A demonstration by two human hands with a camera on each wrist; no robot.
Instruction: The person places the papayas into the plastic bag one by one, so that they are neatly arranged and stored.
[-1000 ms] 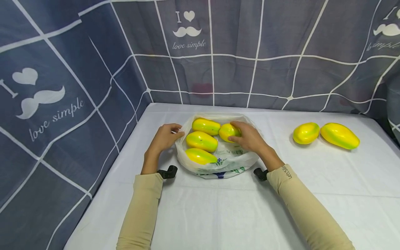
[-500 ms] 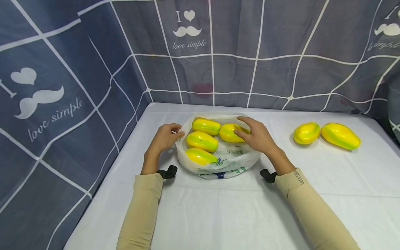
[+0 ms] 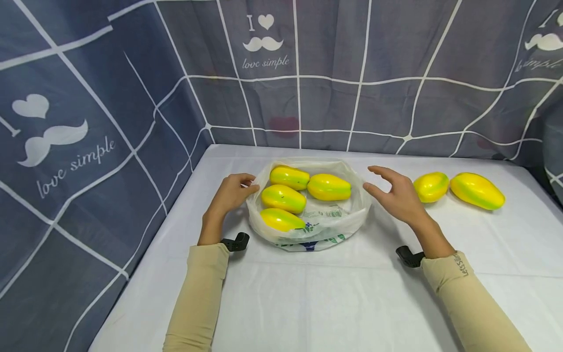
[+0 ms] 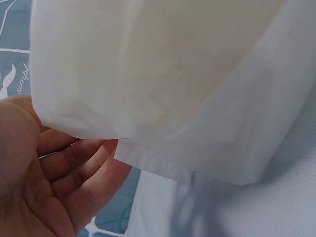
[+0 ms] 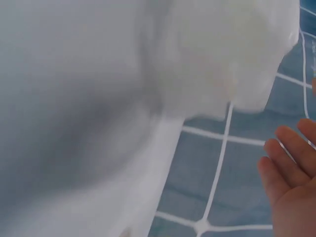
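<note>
A white plastic bag (image 3: 325, 230) lies with its mouth spread wide on the table. Several yellow-green papayas rest inside: one at the back (image 3: 289, 177), one at the middle left, one in front, and a papaya (image 3: 329, 187) on the right side. My left hand (image 3: 232, 191) pinches the bag's left rim; the left wrist view shows the fingers (image 4: 94, 182) behind the thin plastic. To the right of the bag, my right hand (image 3: 398, 195) hovers with fingers spread, holding nothing. Behind it sits a papaya (image 3: 432, 187), partly covered by the hand, beside another papaya (image 3: 478, 190).
A white cloth covers the table (image 3: 334, 298). Dark grey-blue curtains (image 3: 325, 63) with white lines hang along the back and left side. Each wrist wears a small black camera mount, such as the right mount (image 3: 410, 256).
My right hand has let go of the papaya at the bag's right side and moved out to the right, past the rim. The left hand stays at the left rim.
</note>
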